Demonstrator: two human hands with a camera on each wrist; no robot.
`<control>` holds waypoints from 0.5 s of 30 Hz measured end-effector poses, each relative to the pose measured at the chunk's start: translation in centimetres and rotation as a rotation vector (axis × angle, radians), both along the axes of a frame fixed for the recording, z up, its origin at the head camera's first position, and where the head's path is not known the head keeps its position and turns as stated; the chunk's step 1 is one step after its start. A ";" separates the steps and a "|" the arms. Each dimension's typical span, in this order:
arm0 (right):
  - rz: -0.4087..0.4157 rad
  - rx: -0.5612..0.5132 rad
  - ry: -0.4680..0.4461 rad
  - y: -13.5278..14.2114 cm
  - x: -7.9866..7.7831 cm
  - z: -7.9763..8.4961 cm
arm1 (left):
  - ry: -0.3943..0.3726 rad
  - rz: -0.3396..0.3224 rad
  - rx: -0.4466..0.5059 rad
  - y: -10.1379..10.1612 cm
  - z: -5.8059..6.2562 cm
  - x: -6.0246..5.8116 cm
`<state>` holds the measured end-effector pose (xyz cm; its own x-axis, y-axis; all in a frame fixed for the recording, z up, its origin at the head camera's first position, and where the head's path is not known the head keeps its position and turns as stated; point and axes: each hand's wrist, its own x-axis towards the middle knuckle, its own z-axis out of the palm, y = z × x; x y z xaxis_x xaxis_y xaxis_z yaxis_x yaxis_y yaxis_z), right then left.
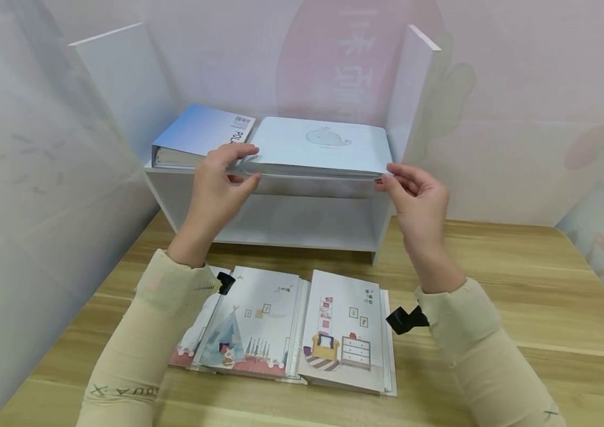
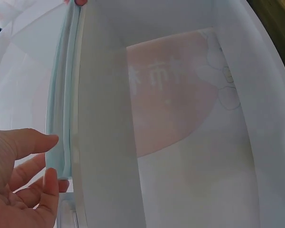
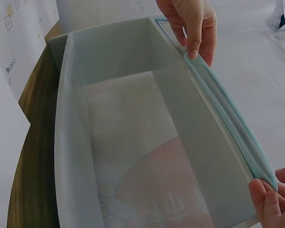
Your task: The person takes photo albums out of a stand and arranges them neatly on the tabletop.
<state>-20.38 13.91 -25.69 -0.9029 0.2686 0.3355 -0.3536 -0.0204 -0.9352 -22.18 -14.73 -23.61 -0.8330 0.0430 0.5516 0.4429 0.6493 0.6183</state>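
Observation:
A pale blue album (image 1: 302,139) with a whale drawn on its cover lies flat on the upper board of a white shelf (image 1: 302,219). At its front left corner my left hand (image 1: 216,190) holds it, with a finger over the cover and the thumb by the front edge. My right hand (image 1: 419,196) pinches the front right corner between thumb and fingers. From the left wrist, the album's layered edge (image 2: 61,118) runs along the board, and the left hand (image 2: 23,175) is beside its end. The right wrist view shows right-hand fingers (image 3: 270,199) at the near corner.
A blue binder (image 1: 195,133) lies on the board left of the album. Upright side panels (image 1: 126,89) (image 1: 414,89) bound the shelf. Below, several illustrated albums (image 1: 342,332) lie on the wooden table (image 1: 521,284) in front of the shelf. Patterned cloth surrounds the table.

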 end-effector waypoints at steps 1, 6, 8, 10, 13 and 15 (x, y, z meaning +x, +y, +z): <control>-0.012 -0.010 -0.001 -0.1 0.0 0.0 | 0.006 -0.003 -0.006 0.0 0.0 0.0; -0.053 -0.033 -0.007 -0.2 0.2 -0.1 | 0.035 -0.001 -0.039 0.0 -0.4 0.1; -0.073 -0.019 0.003 -0.3 0.4 -0.1 | 0.046 -0.007 -0.047 0.0 -0.4 0.4; -0.090 -0.003 0.020 -0.3 0.5 -0.2 | 0.059 -0.020 -0.050 -0.1 -0.4 0.7; -0.092 0.005 0.053 -0.3 0.8 -0.3 | 0.083 -0.048 -0.087 -0.1 -0.5 1.1; -0.086 0.008 0.066 -0.3 0.8 -0.3 | 0.104 -0.059 -0.110 -0.2 -0.7 1.2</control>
<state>-19.54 13.62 -25.99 -0.8524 0.3416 0.3960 -0.4146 0.0201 -0.9098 -20.95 -14.89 -24.32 -0.7662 0.1553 0.6236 0.5400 0.6817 0.4937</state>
